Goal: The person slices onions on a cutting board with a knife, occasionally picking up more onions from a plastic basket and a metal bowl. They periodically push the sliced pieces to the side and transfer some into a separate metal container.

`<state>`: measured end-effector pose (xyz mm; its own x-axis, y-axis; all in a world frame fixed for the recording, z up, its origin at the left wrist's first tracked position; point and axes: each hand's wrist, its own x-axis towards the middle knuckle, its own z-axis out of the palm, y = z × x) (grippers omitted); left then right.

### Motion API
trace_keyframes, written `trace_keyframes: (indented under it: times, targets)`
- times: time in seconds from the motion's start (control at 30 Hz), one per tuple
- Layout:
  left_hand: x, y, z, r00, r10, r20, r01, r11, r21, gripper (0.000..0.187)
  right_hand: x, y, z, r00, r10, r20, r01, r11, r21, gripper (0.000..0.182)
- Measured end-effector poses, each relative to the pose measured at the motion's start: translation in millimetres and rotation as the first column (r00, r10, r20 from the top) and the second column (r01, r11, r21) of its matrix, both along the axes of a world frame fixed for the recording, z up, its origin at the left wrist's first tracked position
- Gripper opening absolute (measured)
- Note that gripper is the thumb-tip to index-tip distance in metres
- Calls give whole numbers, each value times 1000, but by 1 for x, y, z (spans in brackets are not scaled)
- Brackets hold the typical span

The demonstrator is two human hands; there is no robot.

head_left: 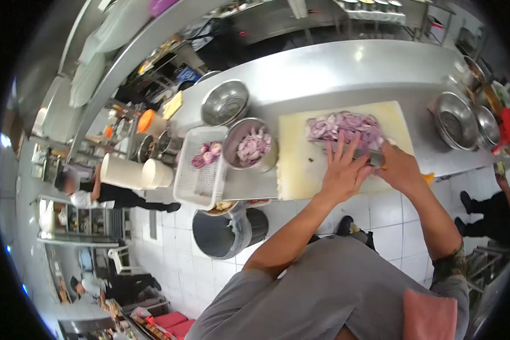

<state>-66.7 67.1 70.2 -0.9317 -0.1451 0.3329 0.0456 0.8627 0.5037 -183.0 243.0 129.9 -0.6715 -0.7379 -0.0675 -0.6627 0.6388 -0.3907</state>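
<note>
Onion slices (345,122) lie heaped on the board (300,175), cut fairly fine, with more in the bowl (230,148) beside the basket (205,184). A few onions (209,153) in the basket look uncut, so most of what shows is sliced. Right hand (400,168) grips the knife (375,157); left hand (344,173) spreads its fingers, released, over blade and slices.
</note>
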Motion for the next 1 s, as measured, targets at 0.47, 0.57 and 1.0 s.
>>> trace_keyframes:
  times: [0.47, 0.57, 1.0]
  targets:
    - [32, -107, -12, 988, 128, -88, -140, 978, -155, 43, -1, 147, 81, 974, -193, 114, 181, 977, 113, 33]
    - [92, -219, 28, 854, 404, -327, -446, 893, -62, 36, 23, 142, 31, 942, -146, 302, 140, 989, 42, 25]
    - [175, -480, -65, 805, 568, 173, -477, 792, -381, 51, 130, -63, -26, 862, -149, 484, 239, 962, -129, 21]
